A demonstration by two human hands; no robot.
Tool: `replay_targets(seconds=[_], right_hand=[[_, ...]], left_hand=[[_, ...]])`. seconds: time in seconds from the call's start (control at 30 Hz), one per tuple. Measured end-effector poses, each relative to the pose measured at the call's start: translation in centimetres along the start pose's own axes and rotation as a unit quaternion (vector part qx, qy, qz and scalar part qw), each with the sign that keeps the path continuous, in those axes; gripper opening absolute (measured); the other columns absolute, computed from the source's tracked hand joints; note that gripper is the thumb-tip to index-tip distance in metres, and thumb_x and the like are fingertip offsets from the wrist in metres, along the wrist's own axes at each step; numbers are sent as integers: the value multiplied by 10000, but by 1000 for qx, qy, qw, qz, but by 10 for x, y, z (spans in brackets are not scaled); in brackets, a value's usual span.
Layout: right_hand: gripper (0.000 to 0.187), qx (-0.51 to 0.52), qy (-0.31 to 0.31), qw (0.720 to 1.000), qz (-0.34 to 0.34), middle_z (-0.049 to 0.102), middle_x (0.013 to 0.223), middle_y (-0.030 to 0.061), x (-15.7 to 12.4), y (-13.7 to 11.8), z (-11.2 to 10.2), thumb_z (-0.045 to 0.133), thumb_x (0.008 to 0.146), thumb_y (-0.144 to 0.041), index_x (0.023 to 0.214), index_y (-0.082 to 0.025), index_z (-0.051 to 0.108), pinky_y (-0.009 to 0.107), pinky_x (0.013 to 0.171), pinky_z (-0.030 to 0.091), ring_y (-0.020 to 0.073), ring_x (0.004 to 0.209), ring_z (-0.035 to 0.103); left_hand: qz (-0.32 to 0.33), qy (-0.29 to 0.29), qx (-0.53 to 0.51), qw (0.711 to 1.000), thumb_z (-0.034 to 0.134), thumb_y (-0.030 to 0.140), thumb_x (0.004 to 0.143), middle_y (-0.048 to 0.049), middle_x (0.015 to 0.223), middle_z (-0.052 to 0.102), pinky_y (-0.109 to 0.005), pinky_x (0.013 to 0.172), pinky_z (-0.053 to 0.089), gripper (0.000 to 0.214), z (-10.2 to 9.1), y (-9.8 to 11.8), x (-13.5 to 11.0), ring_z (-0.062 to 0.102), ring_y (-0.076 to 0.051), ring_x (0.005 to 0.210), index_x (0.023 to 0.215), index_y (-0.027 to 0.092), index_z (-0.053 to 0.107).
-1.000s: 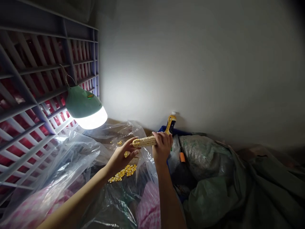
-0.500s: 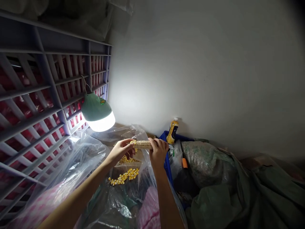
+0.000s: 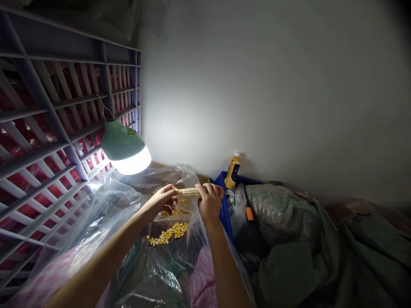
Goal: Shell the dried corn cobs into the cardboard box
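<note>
Between my two hands lies a corn cob (image 3: 189, 193), held level and mostly stripped, with some yellow kernels at its left end. My left hand (image 3: 165, 197) is closed round that left end, thumb on top. The fingers of my right hand (image 3: 209, 197) wrap over the other end. Below the cob, loose corn kernels (image 3: 168, 234) lie in a heap on clear plastic sheeting (image 3: 157, 273). More kernels sit farther back, partly hidden by my left hand.
A lit green lamp (image 3: 123, 145) hangs by a wire from a purple plastic crate (image 3: 72, 147) on the left. Right of my hands stands a blue crate (image 3: 224, 214) with a yellow bottle (image 3: 233, 172). Filled sacks (image 3: 282, 211) lie beyond it, against the white wall (image 3: 272, 94).
The lamp and crate have shifted left in view. Both hands and the cob appear slightly farther left, and the left hand covers more of the cob's kernel-bearing end.
</note>
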State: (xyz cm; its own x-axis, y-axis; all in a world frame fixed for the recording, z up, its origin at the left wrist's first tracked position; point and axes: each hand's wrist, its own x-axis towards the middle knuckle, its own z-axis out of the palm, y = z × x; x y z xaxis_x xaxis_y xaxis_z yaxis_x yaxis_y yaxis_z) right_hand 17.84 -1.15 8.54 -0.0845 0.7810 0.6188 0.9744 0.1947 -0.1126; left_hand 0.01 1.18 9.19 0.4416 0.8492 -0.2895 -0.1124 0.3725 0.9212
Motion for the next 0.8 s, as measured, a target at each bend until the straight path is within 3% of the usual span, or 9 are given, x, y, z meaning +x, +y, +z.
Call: replay_targets(seconds=[0.2,0.3,0.37,0.43,0.5,0.6,0.7,0.8], right_hand=[[227,-15,-72,997,21,595,831,18,-5,-4,16,501,783,-93,891,-248,625,327,848,233,167,863,449],[226,-22,-101,994,32,596,827,17,-6,-2,18,491,789,-96,878,-255,625,324,837,234,166,860,452],[229,-31,-117,992,36,596,828,17,-5,1,16,484,792,-98,873,-260,625,326,826,236,167,858,455],[233,-44,-129,990,35,596,828,20,-4,3,14,478,793,-99,872,-263,625,332,827,234,172,860,455],[246,-57,-140,988,31,597,828,22,-3,5,12,473,791,-93,875,-264,627,336,834,233,177,863,456],[271,-64,-165,984,19,599,825,28,-2,6,11,458,792,-84,890,-268,631,336,835,240,179,871,460],[274,-74,-198,977,7,601,834,39,-2,4,11,433,809,-88,888,-258,633,341,843,244,184,885,464],[271,-92,-229,969,-7,604,848,48,-2,0,11,408,831,-98,864,-246,633,349,858,242,185,888,467]], left_hand=[[-91,14,-49,995,549,411,662,70,502,452,-168,406,334,272,-9,-21,15,417,-73,437,781,186,455],[-102,8,-45,994,551,436,659,77,501,424,-166,416,328,296,-9,-25,16,414,-71,441,799,187,476],[-82,18,20,996,544,471,671,61,542,462,-178,426,341,328,-10,-23,16,460,-89,480,842,194,509],[-26,55,153,986,538,503,682,20,634,543,-207,465,379,368,-12,-20,16,529,-127,575,887,198,566],[52,95,307,946,539,487,700,-23,749,618,-243,568,423,350,-14,-16,17,574,-166,697,869,193,629],[146,107,486,855,501,387,768,-39,849,665,-259,689,416,261,-16,-13,15,591,-185,791,806,203,682],[167,86,607,772,440,306,822,-37,877,665,-247,644,404,263,-13,-12,10,603,-183,779,821,225,690],[164,45,668,724,405,238,841,-43,830,662,-228,612,392,280,-9,-12,6,606,-167,739,781,210,677]])
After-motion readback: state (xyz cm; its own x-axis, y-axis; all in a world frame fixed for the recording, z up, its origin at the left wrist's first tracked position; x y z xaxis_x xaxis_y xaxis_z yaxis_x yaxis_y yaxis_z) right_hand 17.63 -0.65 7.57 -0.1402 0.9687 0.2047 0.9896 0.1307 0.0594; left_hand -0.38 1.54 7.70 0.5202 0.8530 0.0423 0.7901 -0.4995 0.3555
